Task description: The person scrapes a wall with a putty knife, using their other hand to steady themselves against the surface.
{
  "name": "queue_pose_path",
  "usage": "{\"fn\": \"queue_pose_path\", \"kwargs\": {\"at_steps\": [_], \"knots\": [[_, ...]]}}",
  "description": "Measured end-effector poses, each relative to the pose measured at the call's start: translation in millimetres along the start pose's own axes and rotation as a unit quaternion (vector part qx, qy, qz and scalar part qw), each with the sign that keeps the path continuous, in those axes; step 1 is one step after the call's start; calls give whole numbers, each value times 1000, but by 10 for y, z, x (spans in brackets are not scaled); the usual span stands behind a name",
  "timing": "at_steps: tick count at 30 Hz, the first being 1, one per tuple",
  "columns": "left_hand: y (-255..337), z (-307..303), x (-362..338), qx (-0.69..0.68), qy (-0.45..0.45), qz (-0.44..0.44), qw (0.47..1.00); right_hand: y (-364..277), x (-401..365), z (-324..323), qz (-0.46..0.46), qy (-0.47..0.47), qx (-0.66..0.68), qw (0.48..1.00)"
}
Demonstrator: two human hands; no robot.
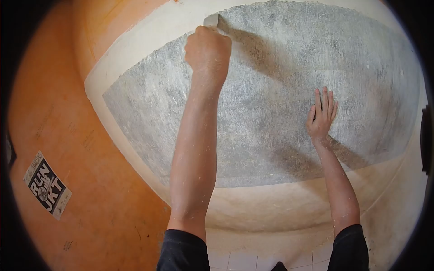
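Observation:
My left hand [209, 50] is raised to the upper edge of a rough grey patch [262, 122] on the wall, its fingers wrapped round a scraper. Only the flat metal blade of the scraper [211, 20] shows above my fist; the handle is hidden. The blade is at the border between the grey patch and the off-white band [135, 47] around it. Lower and to the right, my right hand [322, 118] lies flat against the grey surface, fingers stretched out and holding nothing. Pale specks dot both forearms.
An orange wall [90, 180] meets the pale band on the left and carries a black-and-white sticker [47, 185] and faint scribbles. Below the patch the wall [271, 207] is cream coloured. White floor tiles [242, 260] show at the bottom. A dark object [426, 140] stands at the right edge.

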State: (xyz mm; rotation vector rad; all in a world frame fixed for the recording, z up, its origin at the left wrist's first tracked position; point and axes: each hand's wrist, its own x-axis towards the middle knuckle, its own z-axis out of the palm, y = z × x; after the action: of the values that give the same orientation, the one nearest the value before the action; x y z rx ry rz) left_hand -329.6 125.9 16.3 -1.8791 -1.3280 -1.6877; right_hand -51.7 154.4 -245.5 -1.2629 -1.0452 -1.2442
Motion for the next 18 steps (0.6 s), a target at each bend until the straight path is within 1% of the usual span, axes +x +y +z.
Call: {"fn": "queue_pose_path", "kwargs": {"at_steps": [4,7,10,12,14,15,17,18], "knots": [[17,-56,-30,29,-17,2,999,23,19,10,-1,1,-7,1000],[0,26,-72,7,28,0,1000,-6,-4,-13,-1,-3,1,1000],[-92,2,-204,14,-4,-14,1000,-18,35,-31,8,-9,-4,1000],[-79,13,-185,26,-17,-5,1000,-9,8,-32,4,-8,-1,1000],[-81,57,-179,29,-18,-48,998,-2,-7,-41,7,-8,-6,1000],[-78,36,-173,26,-14,-49,998,-9,2,-33,8,-13,-5,1000],[-87,-15,-189,29,-51,-60,996,-24,-27,-32,6,-12,-5,1000],[-85,-33,-181,27,-47,-61,997,-5,-1,-24,3,-7,-6,1000]]}}
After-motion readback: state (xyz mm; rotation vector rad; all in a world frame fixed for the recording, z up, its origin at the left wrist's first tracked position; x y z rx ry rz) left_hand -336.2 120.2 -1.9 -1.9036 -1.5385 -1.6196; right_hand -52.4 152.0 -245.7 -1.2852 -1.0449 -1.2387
